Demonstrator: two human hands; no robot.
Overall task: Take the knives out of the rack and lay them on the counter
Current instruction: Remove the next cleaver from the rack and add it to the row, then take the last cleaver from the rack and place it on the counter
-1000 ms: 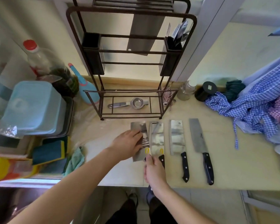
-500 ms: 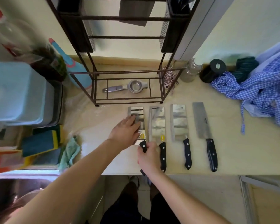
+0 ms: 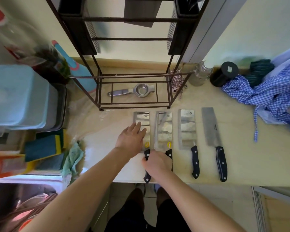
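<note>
Four cleavers lie side by side on the pale worktop (image 3: 241, 164), blades pointing far, just near of a dark metal rack (image 3: 134, 91). The left hand (image 3: 132, 139) rests open and flat on the leftmost cleaver (image 3: 142, 121). The right hand (image 3: 157, 163) is closed around that cleaver's black handle (image 3: 147, 177) at the worktop's near edge. Another blade (image 3: 141, 12) hangs in the rack above.

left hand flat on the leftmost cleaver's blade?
Yes, the left hand lies palm down on the blade of the leftmost cleaver, while the right hand is at its handle.
</note>
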